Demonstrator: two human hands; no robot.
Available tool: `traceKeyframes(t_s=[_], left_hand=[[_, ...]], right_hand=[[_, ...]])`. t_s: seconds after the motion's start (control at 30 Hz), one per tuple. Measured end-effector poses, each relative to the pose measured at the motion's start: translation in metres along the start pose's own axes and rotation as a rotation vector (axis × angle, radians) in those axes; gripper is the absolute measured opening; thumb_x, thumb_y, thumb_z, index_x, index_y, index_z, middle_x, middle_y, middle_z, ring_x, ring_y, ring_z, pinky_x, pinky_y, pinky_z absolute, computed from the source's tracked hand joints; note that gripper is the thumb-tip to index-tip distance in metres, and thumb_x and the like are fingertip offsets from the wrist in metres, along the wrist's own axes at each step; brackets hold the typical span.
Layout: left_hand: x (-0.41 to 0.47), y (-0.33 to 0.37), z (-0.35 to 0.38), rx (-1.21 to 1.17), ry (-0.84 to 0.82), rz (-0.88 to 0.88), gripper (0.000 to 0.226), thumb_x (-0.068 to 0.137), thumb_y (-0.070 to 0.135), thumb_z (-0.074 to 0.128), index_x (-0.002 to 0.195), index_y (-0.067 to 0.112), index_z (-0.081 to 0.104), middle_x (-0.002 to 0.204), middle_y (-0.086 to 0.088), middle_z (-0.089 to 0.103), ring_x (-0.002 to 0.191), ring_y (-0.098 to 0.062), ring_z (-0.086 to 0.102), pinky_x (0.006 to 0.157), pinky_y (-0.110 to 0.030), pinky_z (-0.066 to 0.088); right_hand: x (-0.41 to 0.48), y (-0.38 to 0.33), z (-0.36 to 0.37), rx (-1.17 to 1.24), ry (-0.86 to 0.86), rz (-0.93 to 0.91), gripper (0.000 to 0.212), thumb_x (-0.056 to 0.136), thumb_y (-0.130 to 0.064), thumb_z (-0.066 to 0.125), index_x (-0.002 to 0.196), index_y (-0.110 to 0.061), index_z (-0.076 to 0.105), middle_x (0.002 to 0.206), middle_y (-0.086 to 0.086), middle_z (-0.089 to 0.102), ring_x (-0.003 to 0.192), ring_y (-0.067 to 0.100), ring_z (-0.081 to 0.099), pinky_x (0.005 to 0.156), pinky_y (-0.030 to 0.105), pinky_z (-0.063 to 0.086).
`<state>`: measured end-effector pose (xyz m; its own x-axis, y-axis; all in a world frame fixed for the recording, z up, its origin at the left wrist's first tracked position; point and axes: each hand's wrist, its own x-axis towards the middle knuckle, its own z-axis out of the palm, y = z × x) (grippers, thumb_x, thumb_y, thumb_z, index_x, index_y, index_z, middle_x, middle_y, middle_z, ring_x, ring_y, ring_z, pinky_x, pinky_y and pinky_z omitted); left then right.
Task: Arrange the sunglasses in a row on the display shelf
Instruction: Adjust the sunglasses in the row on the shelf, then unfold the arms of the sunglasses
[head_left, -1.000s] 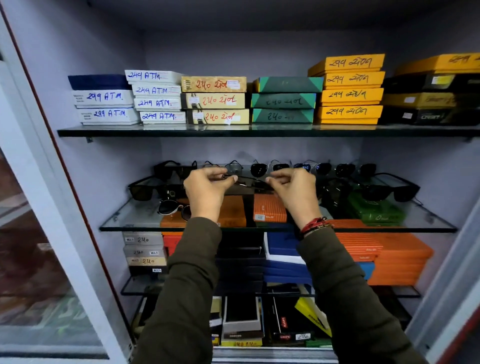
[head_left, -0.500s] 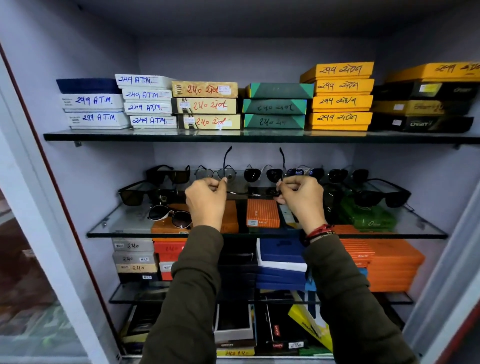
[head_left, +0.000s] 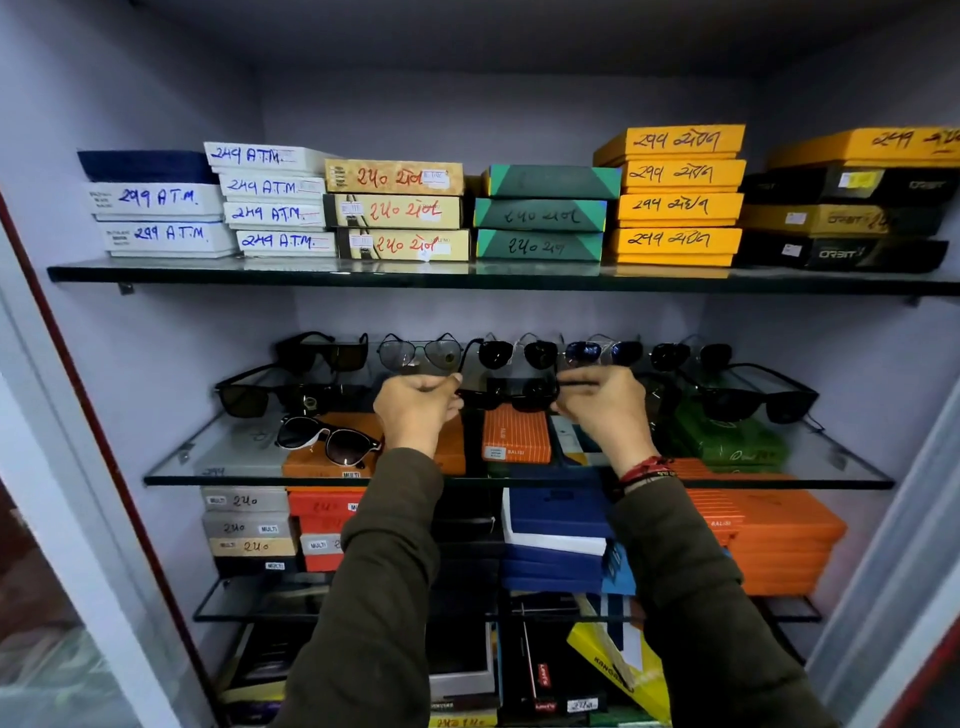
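Between my hands is a pair of black sunglasses, held level over the middle glass shelf. My left hand pinches its left end and my right hand pinches its right temple. Behind it a row of sunglasses lines the back of the shelf. More dark pairs lie at the left and at the right. A white-framed pair rests on an orange box at the front left.
Orange boxes and green boxes sit on the same shelf under my hands. Stacked labelled boxes fill the upper shelf. More boxes fill the shelves below. A glass door stands open at the left.
The temples that stood upright half a second ago are now laid level, and the pair sits lower between my hands. The camera has come closer to the shelf.
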<state>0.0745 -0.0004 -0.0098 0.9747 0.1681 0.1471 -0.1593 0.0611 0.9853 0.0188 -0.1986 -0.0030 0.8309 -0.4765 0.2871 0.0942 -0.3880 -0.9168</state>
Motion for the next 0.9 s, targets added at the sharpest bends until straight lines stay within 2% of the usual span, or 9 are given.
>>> traceKeyframes(t_s=[0.1, 0.23, 0.3, 0.43, 0.53, 0.63, 0.77, 0.83, 0.9], left_hand=[[0.003, -0.002, 0.002, 0.016, 0.001, -0.015, 0.013, 0.090, 0.008, 0.077, 0.097, -0.003, 0.076, 0.074, -0.009, 0.072, 0.072, -0.020, 0.074, 0.057, -0.014, 0.061], [0.006, -0.005, 0.006, 0.039, 0.000, -0.028, 0.013, 0.091, 0.008, 0.075, 0.097, -0.004, 0.076, 0.072, -0.008, 0.071, 0.070, -0.019, 0.073, 0.058, -0.014, 0.061], [0.006, -0.005, 0.009, 0.054, -0.008, -0.036, 0.015, 0.092, 0.008, 0.074, 0.098, -0.006, 0.075, 0.071, -0.008, 0.070, 0.071, -0.021, 0.073, 0.064, -0.021, 0.064], [0.006, -0.004, 0.013, 0.162, -0.006, -0.014, 0.017, 0.093, 0.017, 0.074, 0.095, 0.000, 0.077, 0.073, -0.009, 0.073, 0.081, -0.029, 0.079, 0.082, -0.043, 0.065], [0.002, 0.000, 0.009, 0.305, 0.047, 0.075, 0.021, 0.089, 0.031, 0.077, 0.098, 0.012, 0.080, 0.090, -0.008, 0.079, 0.083, -0.028, 0.079, 0.080, -0.045, 0.066], [-0.006, 0.010, -0.004, 0.368, 0.123, 0.194, 0.024, 0.088, 0.036, 0.077, 0.104, 0.018, 0.081, 0.100, -0.003, 0.080, 0.084, -0.027, 0.078, 0.080, -0.043, 0.065], [-0.020, 0.026, -0.039, 0.417, 0.188, 0.268, 0.022, 0.092, 0.033, 0.073, 0.103, 0.016, 0.081, 0.096, 0.003, 0.077, 0.087, -0.015, 0.071, 0.082, -0.026, 0.053], [-0.024, 0.031, -0.061, 0.432, 0.240, 0.286, 0.022, 0.092, 0.033, 0.073, 0.102, 0.016, 0.081, 0.096, 0.002, 0.078, 0.091, -0.016, 0.071, 0.083, -0.028, 0.053], [-0.024, 0.031, -0.088, 0.458, 0.310, 0.286, 0.023, 0.091, 0.034, 0.073, 0.102, 0.015, 0.081, 0.101, -0.002, 0.080, 0.097, -0.020, 0.073, 0.087, -0.031, 0.055]], right_hand=[[0.002, 0.004, 0.003, -0.083, 0.011, -0.027, 0.024, 0.085, 0.005, 0.074, 0.108, -0.004, 0.077, 0.089, 0.008, 0.074, 0.073, 0.014, 0.072, 0.065, 0.015, 0.060], [0.008, 0.010, 0.013, -0.198, 0.069, -0.057, 0.013, 0.089, -0.001, 0.072, 0.099, -0.006, 0.078, 0.091, 0.017, 0.078, 0.077, 0.027, 0.078, 0.075, 0.041, 0.067], [0.008, 0.011, 0.015, -0.286, 0.091, -0.090, 0.011, 0.090, -0.007, 0.073, 0.099, -0.010, 0.079, 0.097, 0.015, 0.077, 0.080, 0.028, 0.078, 0.074, 0.046, 0.066], [0.008, 0.012, 0.018, -0.452, 0.136, -0.180, 0.012, 0.088, -0.015, 0.074, 0.098, -0.018, 0.080, 0.109, 0.014, 0.074, 0.087, 0.029, 0.076, 0.077, 0.046, 0.065], [-0.002, 0.002, 0.015, -0.426, 0.152, -0.168, 0.019, 0.089, -0.014, 0.073, 0.106, -0.016, 0.079, 0.104, 0.013, 0.077, 0.086, 0.030, 0.076, 0.079, 0.046, 0.065], [-0.016, -0.008, 0.014, -0.357, 0.174, -0.180, 0.025, 0.089, -0.017, 0.076, 0.113, -0.012, 0.076, 0.083, 0.003, 0.074, 0.082, 0.024, 0.075, 0.079, 0.039, 0.064], [-0.039, -0.030, 0.031, -0.057, -0.023, -0.016, 0.007, 0.091, -0.016, 0.075, 0.096, -0.012, 0.076, 0.081, 0.009, 0.072, 0.056, 0.013, 0.068, 0.041, 0.018, 0.054], [-0.050, -0.040, 0.045, 0.084, -0.158, 0.094, 0.003, 0.089, -0.012, 0.077, 0.088, -0.010, 0.076, 0.074, 0.010, 0.070, 0.045, 0.006, 0.064, 0.038, 0.015, 0.051], [-0.060, -0.047, 0.062, 0.154, -0.294, 0.168, 0.010, 0.087, -0.014, 0.079, 0.090, -0.006, 0.075, 0.072, 0.010, 0.071, 0.042, 0.004, 0.065, 0.040, 0.016, 0.053]])
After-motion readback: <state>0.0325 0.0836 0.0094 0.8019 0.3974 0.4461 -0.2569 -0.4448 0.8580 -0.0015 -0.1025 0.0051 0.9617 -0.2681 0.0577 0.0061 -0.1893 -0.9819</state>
